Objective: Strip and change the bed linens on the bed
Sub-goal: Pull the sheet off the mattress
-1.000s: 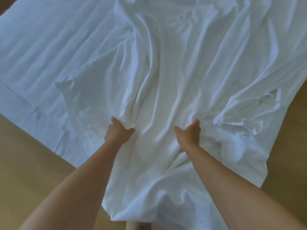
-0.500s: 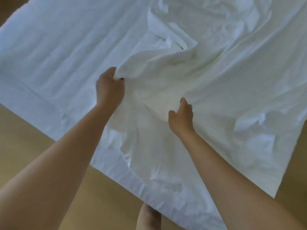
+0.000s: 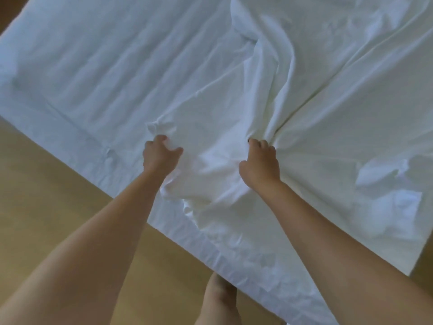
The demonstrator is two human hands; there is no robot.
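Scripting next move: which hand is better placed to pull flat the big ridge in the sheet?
Probably right. The right hand grips the sheet at the foot of the ridge; the left hand holds a small bunch beside it, on flatter cloth.

1. You cannot see the bed itself: the white sheet (image 3: 117,78) covers everything under it.
2. The sheet runs off the top and right edges of the view, so its far end and far corners are out of sight.
3. Your left hand (image 3: 159,158) has its fingertips sunk in a bunch of cloth. How much fabric it holds cannot be told.
4. Your right hand (image 3: 260,165) likewise buries its fingertips in gathered folds.
5. Both forearms (image 3: 98,242) are cut off by the bottom edge.
6. Your bare leg (image 3: 220,301) shows only in part, cut by the bottom edge and hidden where it meets the sheet's hem.
7. The dark strip (image 3: 5,8) in the top left corner is too blurred to name.
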